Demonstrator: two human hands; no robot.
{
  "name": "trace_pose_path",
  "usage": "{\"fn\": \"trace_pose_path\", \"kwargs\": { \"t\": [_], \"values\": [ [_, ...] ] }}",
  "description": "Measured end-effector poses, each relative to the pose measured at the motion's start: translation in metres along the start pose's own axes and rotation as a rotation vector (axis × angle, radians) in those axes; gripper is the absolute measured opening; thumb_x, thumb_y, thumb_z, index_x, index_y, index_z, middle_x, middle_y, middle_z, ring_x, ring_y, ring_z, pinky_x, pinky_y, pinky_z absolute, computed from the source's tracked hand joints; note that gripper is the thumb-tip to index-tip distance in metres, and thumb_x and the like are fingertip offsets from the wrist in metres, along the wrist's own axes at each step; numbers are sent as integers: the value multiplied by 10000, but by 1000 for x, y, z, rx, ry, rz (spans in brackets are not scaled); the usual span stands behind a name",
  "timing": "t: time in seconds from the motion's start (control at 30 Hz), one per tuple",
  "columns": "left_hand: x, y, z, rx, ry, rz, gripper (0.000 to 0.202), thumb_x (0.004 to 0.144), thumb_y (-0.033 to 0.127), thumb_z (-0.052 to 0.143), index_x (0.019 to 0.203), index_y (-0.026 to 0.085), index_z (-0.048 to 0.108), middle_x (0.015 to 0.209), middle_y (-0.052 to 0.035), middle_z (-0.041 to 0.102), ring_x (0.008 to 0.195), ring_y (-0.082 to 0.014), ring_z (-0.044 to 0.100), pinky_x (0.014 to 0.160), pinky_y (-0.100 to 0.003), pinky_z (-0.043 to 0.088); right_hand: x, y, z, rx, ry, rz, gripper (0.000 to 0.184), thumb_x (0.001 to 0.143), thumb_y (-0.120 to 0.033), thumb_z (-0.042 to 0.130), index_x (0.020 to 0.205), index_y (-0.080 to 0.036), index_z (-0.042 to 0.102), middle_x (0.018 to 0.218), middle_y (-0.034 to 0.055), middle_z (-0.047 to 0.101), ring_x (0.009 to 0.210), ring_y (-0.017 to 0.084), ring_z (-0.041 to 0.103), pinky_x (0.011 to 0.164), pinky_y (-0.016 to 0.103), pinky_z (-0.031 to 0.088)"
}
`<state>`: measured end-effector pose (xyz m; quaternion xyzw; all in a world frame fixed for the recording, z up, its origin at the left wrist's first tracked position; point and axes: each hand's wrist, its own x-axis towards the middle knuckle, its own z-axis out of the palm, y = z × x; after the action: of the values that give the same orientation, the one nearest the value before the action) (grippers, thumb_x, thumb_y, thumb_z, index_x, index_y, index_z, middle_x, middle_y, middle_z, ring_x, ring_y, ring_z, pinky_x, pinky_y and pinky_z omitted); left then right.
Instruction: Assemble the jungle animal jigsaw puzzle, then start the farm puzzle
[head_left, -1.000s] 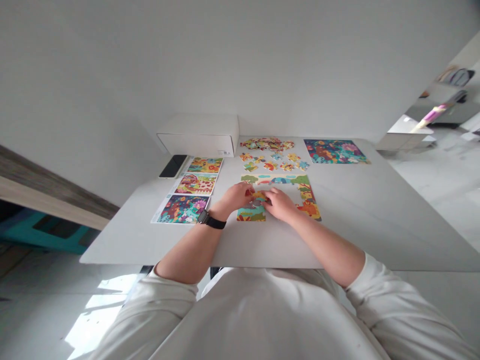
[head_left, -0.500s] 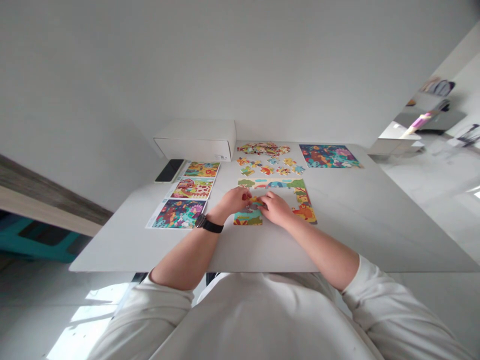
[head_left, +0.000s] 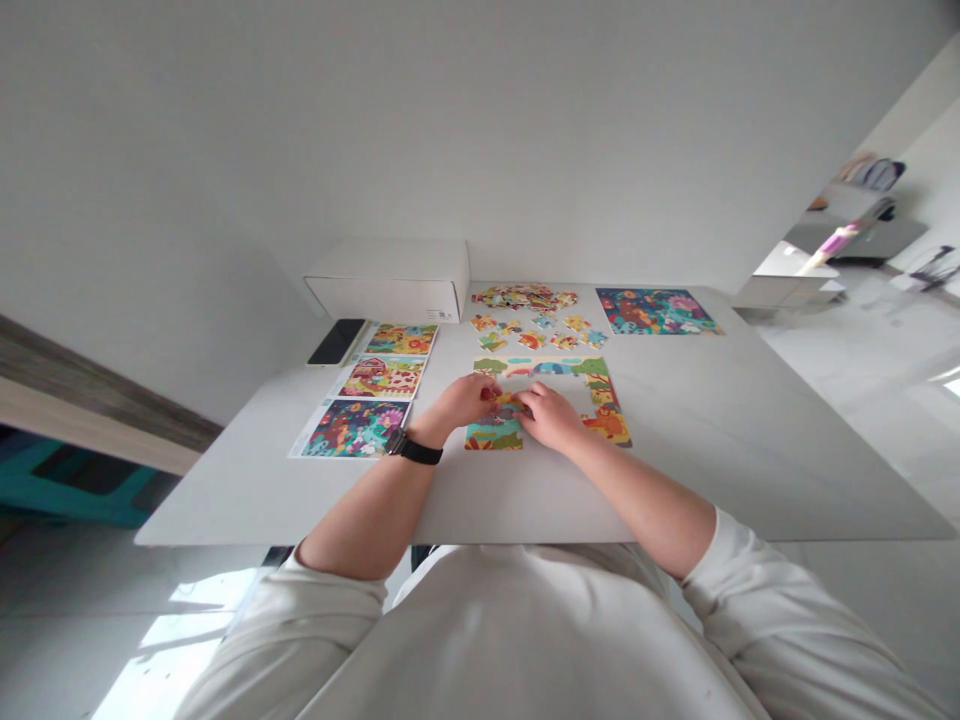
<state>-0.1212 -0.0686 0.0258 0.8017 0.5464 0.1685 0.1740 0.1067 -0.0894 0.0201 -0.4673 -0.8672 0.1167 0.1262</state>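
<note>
A partly joined jigsaw puzzle [head_left: 600, 380] lies flat on the table, its coloured pieces forming a border around a pale gap. My left hand [head_left: 474, 400], with a black watch on the wrist, bends over the puzzle's left side, fingertips pinched. My right hand [head_left: 549, 412] reaches in from the other side, its fingers closed on a small yellow and green puzzle piece [head_left: 508, 400] between the hands. Whether the left fingertips also grip that piece is partly hidden. Loose puzzle pieces [head_left: 532, 340] lie just beyond the puzzle.
Behind them is a heap of more pieces [head_left: 525, 297]. A finished dark-blue puzzle [head_left: 656, 312] lies at the back right. On the left are a picture sheet [head_left: 356, 428], a phone [head_left: 337, 342] and a white box [head_left: 386, 298] against the wall.
The whole view has shifted very slightly. Both hands stay at the same spot over the puzzle, with only tiny finger movement.
</note>
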Motion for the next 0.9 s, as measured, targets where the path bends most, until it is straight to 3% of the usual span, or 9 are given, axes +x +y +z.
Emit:
{"fn": "trace_pose_path", "kwargs": {
  "t": [0.7, 0.9],
  "values": [
    [-2, 1, -4, 2, -30, 33, 292, 801, 247, 733, 1077, 170, 790, 985, -71, 763, 830, -199, 675, 754, -274, 491, -1, 3, 0, 64, -17, -22, 282, 1009, -273, 670, 1274, -217, 748, 1225, 98, 655, 1123, 216, 673, 974, 291, 505],
    [-1, -5, -2, -27, -48, 74, 331, 776, 317, 793, 1072, 170, 778, 1008, -67, 757, 828, -193, 670, 771, -274, 502, -1, 4, 2, 86, -17, -31, 292, 1003, -275, 679, 1279, -216, 749, 1225, 94, 648, 1084, 205, 676, 961, 284, 509]
  ]
}}
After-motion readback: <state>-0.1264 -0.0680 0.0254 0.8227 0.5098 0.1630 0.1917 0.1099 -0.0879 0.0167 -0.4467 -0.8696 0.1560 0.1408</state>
